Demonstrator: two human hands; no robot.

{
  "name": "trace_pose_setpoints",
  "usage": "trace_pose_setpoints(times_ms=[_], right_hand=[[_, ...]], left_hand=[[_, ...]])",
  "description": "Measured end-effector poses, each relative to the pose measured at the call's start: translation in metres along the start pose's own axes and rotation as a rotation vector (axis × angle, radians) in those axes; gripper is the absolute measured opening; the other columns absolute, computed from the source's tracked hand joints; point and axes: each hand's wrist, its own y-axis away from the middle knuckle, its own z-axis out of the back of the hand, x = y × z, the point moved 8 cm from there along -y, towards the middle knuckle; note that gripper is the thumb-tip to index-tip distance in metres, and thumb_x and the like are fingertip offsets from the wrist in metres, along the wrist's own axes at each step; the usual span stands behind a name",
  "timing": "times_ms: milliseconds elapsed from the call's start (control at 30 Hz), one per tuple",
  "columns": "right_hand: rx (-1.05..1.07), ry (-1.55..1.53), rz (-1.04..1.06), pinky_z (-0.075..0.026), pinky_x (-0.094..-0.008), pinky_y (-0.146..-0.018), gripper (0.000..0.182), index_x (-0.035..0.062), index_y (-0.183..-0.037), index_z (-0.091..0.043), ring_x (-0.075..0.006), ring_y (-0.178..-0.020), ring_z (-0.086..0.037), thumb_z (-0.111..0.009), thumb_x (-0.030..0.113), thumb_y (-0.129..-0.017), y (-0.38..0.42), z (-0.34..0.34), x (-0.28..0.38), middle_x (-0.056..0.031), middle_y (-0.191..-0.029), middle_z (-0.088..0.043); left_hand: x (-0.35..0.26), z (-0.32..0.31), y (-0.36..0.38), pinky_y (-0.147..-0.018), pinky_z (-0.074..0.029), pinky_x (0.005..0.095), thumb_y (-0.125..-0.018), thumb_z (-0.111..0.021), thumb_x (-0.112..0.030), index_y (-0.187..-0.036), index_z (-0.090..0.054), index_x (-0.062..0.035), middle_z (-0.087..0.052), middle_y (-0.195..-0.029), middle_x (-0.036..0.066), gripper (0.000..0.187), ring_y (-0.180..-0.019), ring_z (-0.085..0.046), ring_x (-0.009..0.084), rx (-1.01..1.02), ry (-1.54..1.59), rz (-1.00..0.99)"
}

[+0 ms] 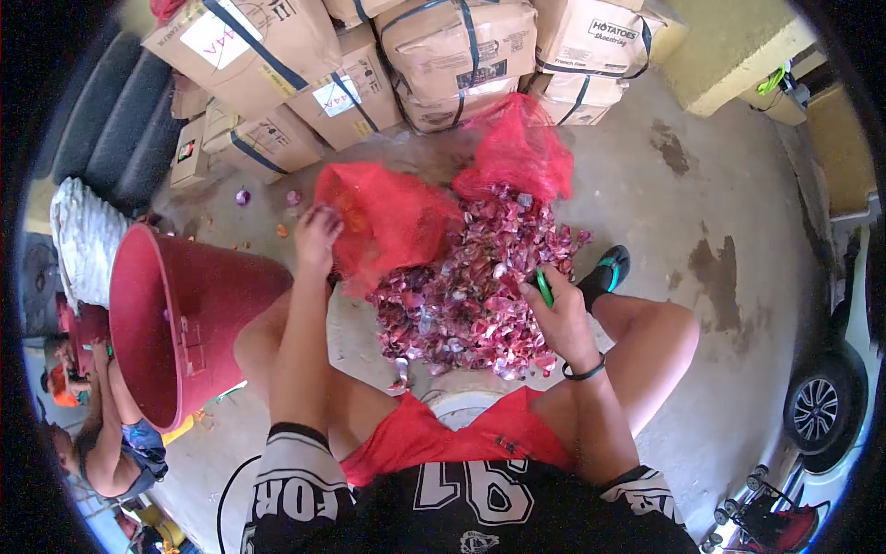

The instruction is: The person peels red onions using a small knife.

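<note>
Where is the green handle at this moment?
In the head view, the green handle is right of centre, gripped in the right hand, at the right side of the purple peelings.

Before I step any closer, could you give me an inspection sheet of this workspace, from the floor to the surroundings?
Surface: grey floor, with dark stains on the right.
Job's things: heap of onion skins; near bag and far bag, both red mesh; red tub at left.
Clutter: two loose onions beyond the tub.
Hands: left hand at the near bag's edge, blurred, grip unclear; right hand closed on a green tool.
Cables: none certain; a thin black curve at lower left is unclear.
Surroundings: stacked boxes ahead; another person at left; car wheel at right.
</note>
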Motion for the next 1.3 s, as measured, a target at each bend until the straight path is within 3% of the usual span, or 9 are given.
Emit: trace_pose_setpoints(times_ms=[133,300,400,567,733,900,1067,1200,1300], right_hand=[[0.049,0.083,-0.095,-0.043,-0.0411,-0.056,0.031,0.0006,-0.089,-0.055,-0.0316,-0.058,-0.055,-0.074,0.026,-0.086,-0.005,0.004,-0.002,-0.0189,-0.066,-0.055],[0.062,0.154,-0.022,-0.043,-0.0390,-0.057,0.029,0.0003,-0.089,-0.056,-0.0318,-0.062,-0.055,-0.075,0.022,-0.085,-0.017,-0.002,-0.014,-0.0179,-0.072,-0.055],[0.107,0.091,-0.075,-0.043,-0.0398,-0.058,0.027,-0.0003,-0.089,-0.055,-0.0331,-0.063,-0.055,-0.073,0.020,-0.086,-0.023,-0.007,-0.033,-0.0185,-0.072,-0.054],[0.126,0.061,-0.063,-0.048,-0.0406,-0.063,0.028,-0.0001,-0.107,-0.059,-0.0368,-0.070,-0.061,-0.071,0.013,-0.085,-0.029,-0.009,-0.041,-0.0201,-0.080,-0.060],[0.186,0.076,-0.122,-0.053,-0.0418,-0.070,0.032,0.0002,-0.110,-0.060,-0.0382,-0.084,-0.066,-0.071,0.016,-0.085,-0.026,-0.013,-0.048,-0.0211,-0.092,-0.065],[0.212,0.079,-0.060,-0.053,-0.0427,-0.081,0.045,0.0014,-0.126,-0.054,-0.0402,-0.097,-0.065,-0.068,0.021,-0.089,-0.022,-0.016,-0.048,-0.0229,-0.108,-0.064],[0.210,-0.003,0.006,-0.049,-0.0432,-0.094,0.053,0.0054,-0.144,-0.039,-0.0402,-0.115,-0.058,-0.057,0.021,-0.096,-0.021,-0.011,-0.018,-0.0254,-0.128,-0.056],[0.326,-0.169,0.098,-0.046,-0.0421,-0.098,0.049,0.0066,-0.145,-0.039,-0.0382,-0.121,-0.055,-0.052,0.017,-0.099,-0.008,-0.031,-0.009,-0.0245,-0.135,-0.052],[0.264,-0.121,0.160,-0.046,-0.0413,-0.099,0.044,0.0058,-0.141,-0.045,-0.0374,-0.119,-0.056,-0.052,0.015,-0.098,0.004,-0.028,0.012,-0.0239,-0.131,-0.056]], left_hand=[[0.100,-0.001,-0.046,-0.080,-0.052,0.0337,-0.092,-0.055,-0.006,-0.109,-0.062,0.0015,-0.067,-0.098,0.009,0.021,-0.088,-0.065,0.0225,0.043,-0.398,-0.022],[0.180,-0.030,-0.088,-0.075,-0.054,0.0377,-0.084,-0.062,-0.012,-0.101,-0.068,0.0018,-0.070,-0.092,0.018,0.023,-0.087,-0.069,0.0329,0.297,-0.969,-0.254],[0.229,-0.050,-0.093,-0.075,-0.054,0.0376,-0.085,-0.063,-0.012,-0.106,-0.065,0.0005,-0.069,-0.094,0.017,0.025,-0.087,-0.068,0.0316,0.464,-1.341,-0.338],[0.300,-0.042,-0.084,-0.075,-0.054,0.0376,-0.086,-0.064,-0.013,-0.114,-0.060,-0.0016,-0.068,-0.098,0.015,0.030,-0.088,-0.067,0.0293,0.540,-1.724,-0.129],[0.324,-0.023,-0.075,-0.075,-0.054,0.0375,-0.087,-0.065,-0.013,-0.122,-0.055,-0.0037,-0.066,-0.101,0.014,0.037,-0.088,-0.066,0.0270,0.475,-1.770,-0.022],[0.296,-0.004,-0.076,-0.076,-0.054,0.0374,-0.088,-0.066,-0.014,-0.130,-0.050,-0.0059,-0.065,-0.105,0.012,0.045,-0.089,-0.065,0.0248,0.170,-1.550,-0.074],[0.187,0.040,-0.070,-0.076,-0.054,0.0373,-0.090,-0.067,-0.014,-0.137,-0.045,-0.0080,-0.064,-0.108,0.010,0.053,-0.089,-0.064,0.0225,-0.315,-0.563,-0.276],[0.053,-0.015,0.009,-0.081,-0.051,0.0346,-0.088,-0.070,-0.011,-0.135,-0.047,-0.0105,-0.063,-0.109,0.006,0.053,-0.096,-0.062,0.0173,-0.344,0.079,-0.135],[0.001,-0.075,0.055,-0.089,-0.052,0.0367,-0.091,-0.065,-0.006,-0.134,-0.046,-0.0088,-0.062,-0.111,0.007,0.047,-0.098,-0.062,0.0175,-0.008,0.210,-0.078]])
